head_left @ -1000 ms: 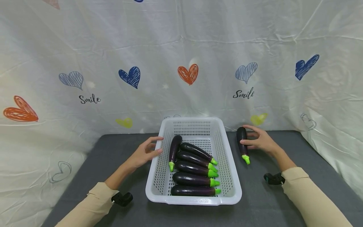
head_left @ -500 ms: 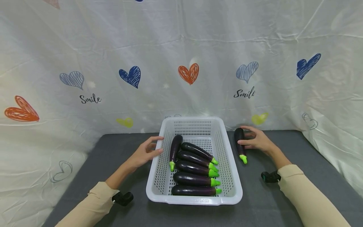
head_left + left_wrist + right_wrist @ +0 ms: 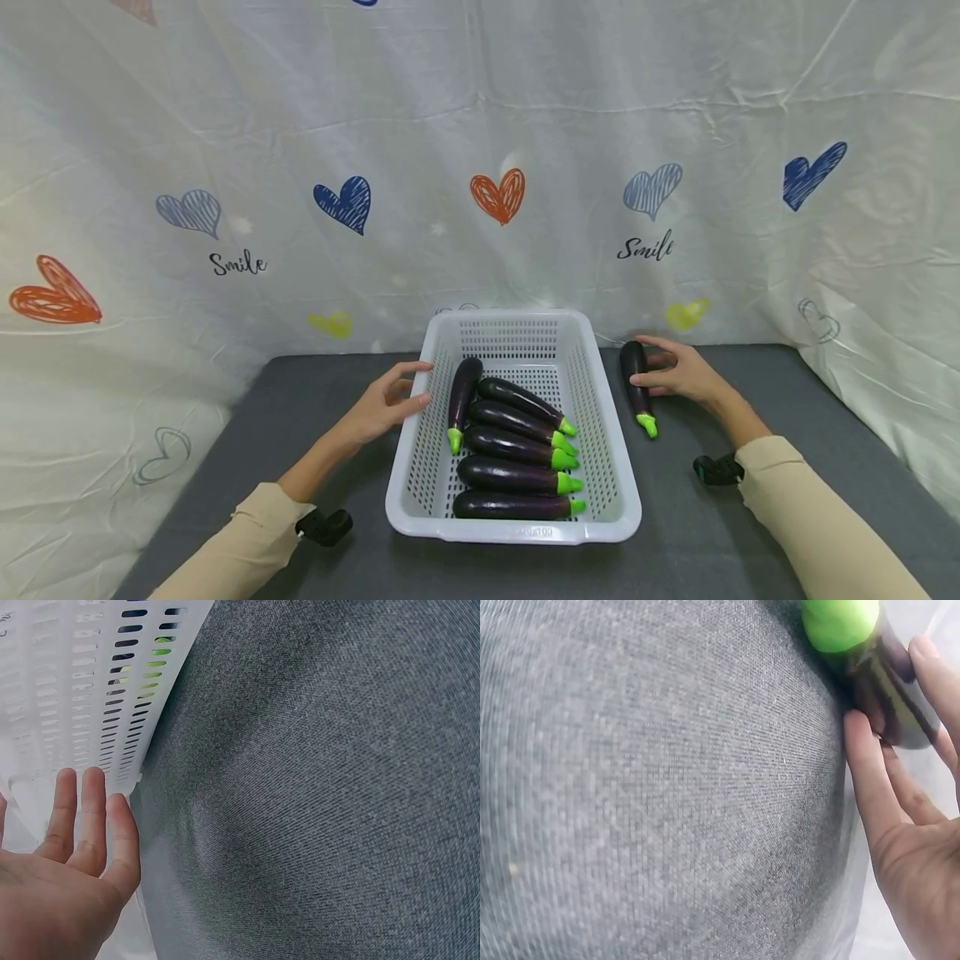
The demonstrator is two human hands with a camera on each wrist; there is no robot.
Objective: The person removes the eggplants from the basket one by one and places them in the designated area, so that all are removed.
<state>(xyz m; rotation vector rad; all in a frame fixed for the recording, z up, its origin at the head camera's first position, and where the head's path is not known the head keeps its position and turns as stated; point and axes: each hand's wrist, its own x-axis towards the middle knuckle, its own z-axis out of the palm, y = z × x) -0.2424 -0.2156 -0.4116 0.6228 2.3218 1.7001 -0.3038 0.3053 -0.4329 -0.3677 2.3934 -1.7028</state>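
Note:
On the dark table right of the basket lies a glossy dark purple eggplant with a bright green stem end pointing toward me. My right hand holds it from the right side, thumb and fingers on its body; in the right wrist view the green cap of the eggplant stands out past the fingertips. A white perforated plastic basket contains several similar eggplants. At the basket's left rim is my left hand, its fingers extended and spread, holding nothing; the left wrist view has it beside the slotted basket wall.
A grey cloth covers the table. Behind it hangs a pale curtain printed with hearts and words, close to the basket's far end. Dark wrist devices sit under both sleeves.
Over the last second my right hand and the eggplant have shifted slightly left, toward the basket. My left hand and the basket's eggplants stay where they were.

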